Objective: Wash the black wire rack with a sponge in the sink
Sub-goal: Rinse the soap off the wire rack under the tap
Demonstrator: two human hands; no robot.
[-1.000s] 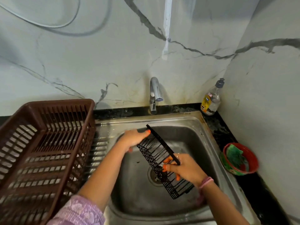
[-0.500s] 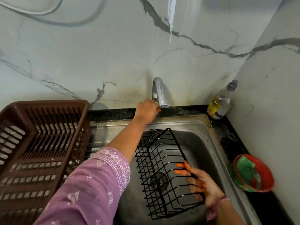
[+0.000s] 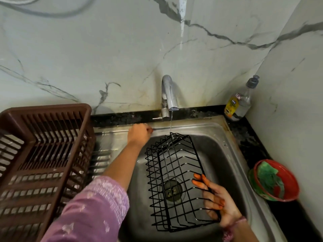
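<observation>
Black wire rack (image 3: 174, 180) in sink (image 3: 227, 137), right hand (image 3: 218, 205) fingers gripping it, left hand (image 3: 139, 135) fingers curled, bottle (image 3: 238, 102) label unreadable

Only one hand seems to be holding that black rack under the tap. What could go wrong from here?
The right hand alone grips the wire rack by one side, so it might tip or slip into the sink. The tap runs only a thin stream, which may splash off the wires.

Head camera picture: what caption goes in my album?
Right hand holds black wire rack under thin tap water in steel sink.
</observation>
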